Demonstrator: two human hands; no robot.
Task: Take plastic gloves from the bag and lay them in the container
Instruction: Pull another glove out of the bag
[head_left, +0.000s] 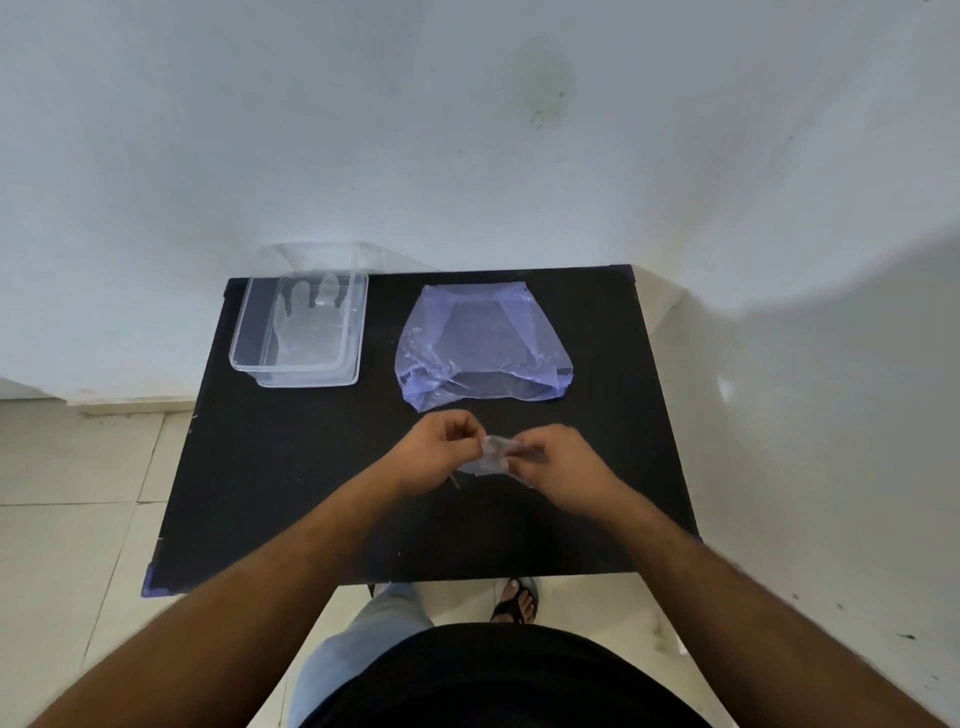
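Observation:
A crumpled clear plastic glove (492, 456) is pinched between my left hand (441, 451) and my right hand (555, 462), just above the middle of the black table (291, 467). The bluish see-through bag (480, 348) lies flat behind my hands, its mouth facing me. At the table's back left stands the clear plastic container (244, 332). A flat clear glove (306, 322) lies inside it, fingers pointing away from me.
The table stands against a white wall (467, 130). Pale floor tiles (67, 493) show on the left and right. My legs and a sandalled foot (514, 600) are at the table's near edge.

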